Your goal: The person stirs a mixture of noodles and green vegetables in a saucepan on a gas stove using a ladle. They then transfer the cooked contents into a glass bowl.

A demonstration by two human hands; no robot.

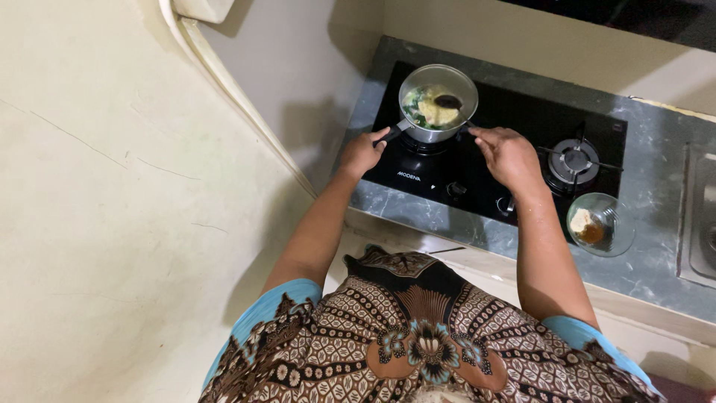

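Observation:
A small metal saucepan point(440, 93) sits on the left burner of a black glass stove point(522, 119), holding pale noodles and green leaves. My left hand point(363, 151) grips the pan's dark handle point(391, 134). My right hand point(509, 155) is beside the pan's right rim and holds the handle of a dark spoon point(449, 101) whose bowl rests in the food.
A glass bowl point(601, 224) with brown and pale seasoning and a fork stands on the grey marbled counter point(641, 269) right of the stove. The right burner point(576, 160) is bare. A sink edge point(701, 216) lies far right. A cream wall point(112, 186) fills the left.

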